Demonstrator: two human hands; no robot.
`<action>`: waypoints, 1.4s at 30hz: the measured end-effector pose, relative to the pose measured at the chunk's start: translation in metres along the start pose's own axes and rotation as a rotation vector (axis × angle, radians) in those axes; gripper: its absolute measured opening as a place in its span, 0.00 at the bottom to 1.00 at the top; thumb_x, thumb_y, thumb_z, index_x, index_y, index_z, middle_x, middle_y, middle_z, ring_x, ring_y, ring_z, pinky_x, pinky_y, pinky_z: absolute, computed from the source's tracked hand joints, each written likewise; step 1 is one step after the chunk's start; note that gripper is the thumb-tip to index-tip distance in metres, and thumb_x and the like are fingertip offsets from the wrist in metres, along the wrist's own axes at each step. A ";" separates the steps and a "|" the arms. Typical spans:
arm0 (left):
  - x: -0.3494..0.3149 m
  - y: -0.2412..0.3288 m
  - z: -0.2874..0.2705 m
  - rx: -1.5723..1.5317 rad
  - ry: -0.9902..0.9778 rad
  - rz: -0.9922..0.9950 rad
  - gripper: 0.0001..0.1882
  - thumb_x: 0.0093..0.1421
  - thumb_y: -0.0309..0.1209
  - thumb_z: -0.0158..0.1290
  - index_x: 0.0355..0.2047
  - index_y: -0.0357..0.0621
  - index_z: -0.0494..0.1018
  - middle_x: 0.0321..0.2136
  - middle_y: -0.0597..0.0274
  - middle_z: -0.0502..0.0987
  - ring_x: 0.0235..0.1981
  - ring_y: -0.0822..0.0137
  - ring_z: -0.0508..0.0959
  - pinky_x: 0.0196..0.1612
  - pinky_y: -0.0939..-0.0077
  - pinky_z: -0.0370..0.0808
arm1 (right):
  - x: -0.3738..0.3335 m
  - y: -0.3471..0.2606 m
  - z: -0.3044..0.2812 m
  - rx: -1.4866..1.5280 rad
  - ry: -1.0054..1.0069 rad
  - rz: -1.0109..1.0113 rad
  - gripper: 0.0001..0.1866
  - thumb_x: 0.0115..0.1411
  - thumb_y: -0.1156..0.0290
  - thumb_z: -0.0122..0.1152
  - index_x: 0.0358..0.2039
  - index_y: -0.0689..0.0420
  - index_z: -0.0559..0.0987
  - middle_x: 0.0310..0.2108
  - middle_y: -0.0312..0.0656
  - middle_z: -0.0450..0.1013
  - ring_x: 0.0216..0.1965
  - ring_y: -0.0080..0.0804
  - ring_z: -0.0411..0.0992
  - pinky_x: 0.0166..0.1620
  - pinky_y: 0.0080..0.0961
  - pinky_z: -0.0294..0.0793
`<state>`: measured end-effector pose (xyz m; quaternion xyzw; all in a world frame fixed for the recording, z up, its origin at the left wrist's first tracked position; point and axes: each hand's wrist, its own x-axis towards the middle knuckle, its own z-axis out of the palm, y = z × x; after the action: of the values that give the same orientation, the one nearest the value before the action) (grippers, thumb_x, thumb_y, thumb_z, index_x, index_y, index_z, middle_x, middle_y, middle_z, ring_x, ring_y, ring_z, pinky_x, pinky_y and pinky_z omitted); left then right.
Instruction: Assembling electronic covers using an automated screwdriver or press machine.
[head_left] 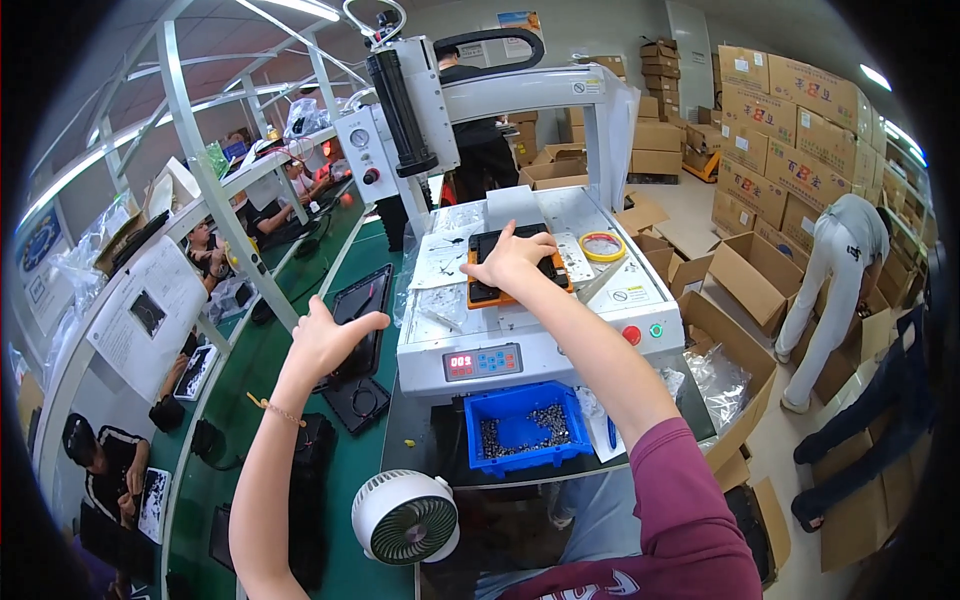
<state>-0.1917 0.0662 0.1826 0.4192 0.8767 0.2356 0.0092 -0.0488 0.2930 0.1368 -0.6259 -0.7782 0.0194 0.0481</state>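
My right hand [512,258] spreads its fingers over a black rectangular part [487,243] in an orange-edged frame [480,301], which sits on the white bed [430,345] of a benchtop machine. Its thumb lies at the left edge of that part. My left hand [328,343] is open, thumb apart from the fingers, above the green bench. Nothing shows in it. Next to it lies a black tray-like housing [372,300], partly behind the hand. A smaller black piece [357,402] with a coiled cable lies nearer to me.
A blue bin [520,462] of small metal pieces sits before the machine. Yellow tape [602,247] rests on its bed, under a gantry with a black cylinder [400,115]. A white fan [405,517] stands near me. Co-workers sit left; another person [840,250] bends among cardboard boxes.
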 end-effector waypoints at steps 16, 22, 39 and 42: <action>-0.099 0.007 0.021 -0.185 -0.146 0.353 0.60 0.41 0.50 0.64 0.63 0.25 0.45 0.48 0.42 0.64 0.49 0.52 0.65 0.54 0.65 0.65 | -0.132 0.244 0.116 0.279 0.784 -0.399 0.21 0.56 0.71 0.59 0.50 0.62 0.72 0.53 0.47 0.68 0.56 0.47 0.64 0.59 0.38 0.63; -0.125 0.021 0.046 -0.249 -0.187 0.546 0.61 0.41 0.51 0.65 0.61 0.20 0.43 0.44 0.43 0.63 0.46 0.51 0.65 0.51 0.65 0.65 | -0.129 0.251 0.129 0.359 0.829 -0.416 0.21 0.55 0.71 0.61 0.49 0.63 0.73 0.56 0.48 0.67 0.58 0.47 0.62 0.59 0.39 0.62; -0.184 0.044 0.099 -0.062 -0.199 0.698 0.64 0.37 0.55 0.64 0.60 0.19 0.44 0.43 0.40 0.63 0.44 0.48 0.64 0.48 0.57 0.66 | -0.210 0.177 0.118 1.915 -0.609 -0.363 0.24 0.69 0.60 0.42 0.57 0.65 0.67 0.44 0.45 0.74 0.41 0.25 0.76 0.39 0.21 0.80; -0.185 0.042 0.103 -0.100 -0.266 0.663 0.66 0.38 0.59 0.64 0.61 0.19 0.44 0.44 0.38 0.63 0.45 0.45 0.65 0.51 0.56 0.65 | -0.206 0.187 0.124 1.958 -0.763 -0.308 0.22 0.68 0.61 0.46 0.56 0.62 0.69 0.41 0.39 0.76 0.35 0.22 0.77 0.35 0.17 0.80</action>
<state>-0.0191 -0.0068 0.0751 0.7068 0.6717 0.2115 0.0669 0.1645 0.1364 -0.0136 -0.1616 -0.4577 0.8262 0.2859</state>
